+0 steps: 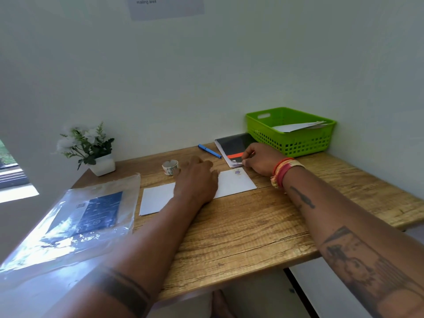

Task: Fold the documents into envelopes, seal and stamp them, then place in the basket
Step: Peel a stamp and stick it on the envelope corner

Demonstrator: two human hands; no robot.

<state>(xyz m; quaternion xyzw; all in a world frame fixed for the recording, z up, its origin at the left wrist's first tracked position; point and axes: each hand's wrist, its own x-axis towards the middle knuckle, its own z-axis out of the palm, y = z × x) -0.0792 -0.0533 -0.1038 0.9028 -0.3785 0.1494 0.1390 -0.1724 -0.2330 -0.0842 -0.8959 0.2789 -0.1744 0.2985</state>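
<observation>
A white envelope (234, 183) lies flat on the wooden desk (241, 228), with a small purple stamp (238, 172) near its far right corner. My left hand (197, 177) rests palm down on the envelope's middle and hides that part. Just past the envelope's right end, my right hand (260, 158) pinches something small and pale at the near edge of a black notepad (234, 146). The green basket (290, 130) stands at the back right with white envelopes (296, 127) inside.
A roll of patterned tape (170, 166) and a blue pen (210, 151) lie behind the envelope. A small potted plant (91, 148) stands at the back left. A clear plastic bag (75, 216) with a dark printed sheet overhangs the desk's left edge.
</observation>
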